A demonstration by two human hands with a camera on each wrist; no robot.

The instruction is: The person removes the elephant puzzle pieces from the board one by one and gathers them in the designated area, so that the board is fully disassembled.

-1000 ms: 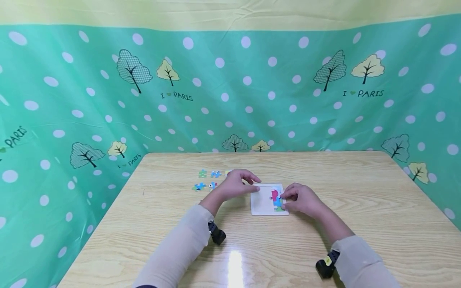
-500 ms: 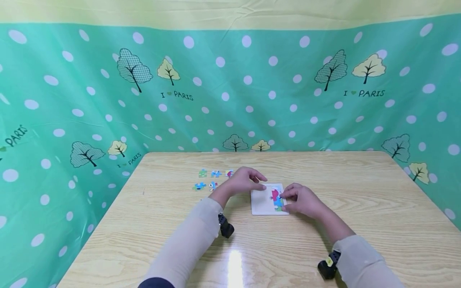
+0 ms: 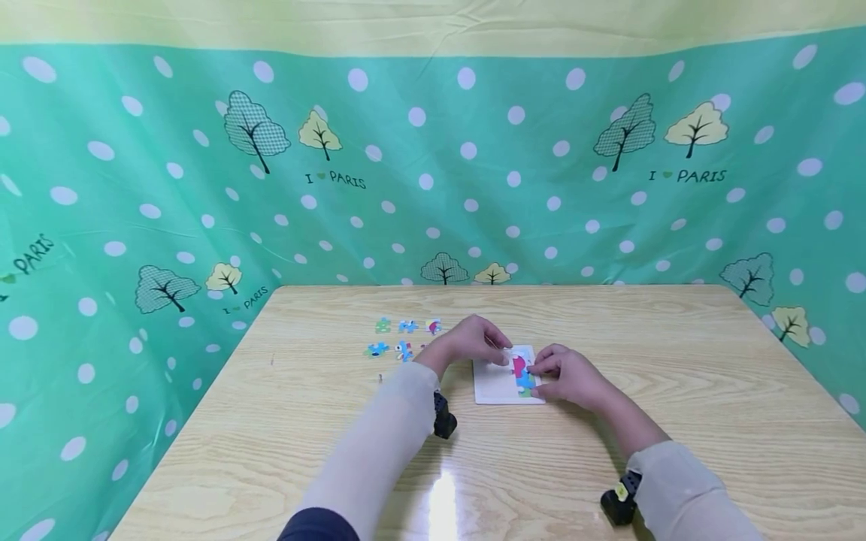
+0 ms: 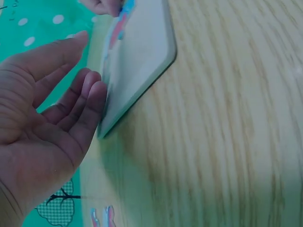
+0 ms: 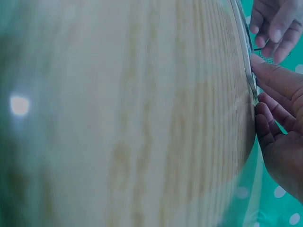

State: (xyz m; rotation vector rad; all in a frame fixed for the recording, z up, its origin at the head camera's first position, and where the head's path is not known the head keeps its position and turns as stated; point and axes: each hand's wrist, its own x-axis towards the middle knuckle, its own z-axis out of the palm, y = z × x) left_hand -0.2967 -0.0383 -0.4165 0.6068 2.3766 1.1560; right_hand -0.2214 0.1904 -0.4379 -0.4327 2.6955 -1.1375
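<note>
When checked against a second ago, can see the left hand (image 3: 473, 340) shifted farther right, now over the upper part of the puzzle board (image 3: 492, 387) instead of by its top left corner. As for grip, got a clear gap between its thumb and loosely bent fingers, can't spot anything in it. Found the right hand (image 3: 570, 376) in the same place, thumb and bent fingers at the board's right edge beside the joined pink, blue and green puzzle pieces (image 3: 522, 378); can't tell whether gripping or just resting. Now showing more of the loose puzzle pieces (image 3: 404, 351) left of the board, all on a wood-grain table (image 3: 271, 451) with glare (image 3: 443, 507) near the front. Got a green polka-dot curtain (image 3: 487, 165) behind it, printed with trees and "PARIS".
</note>
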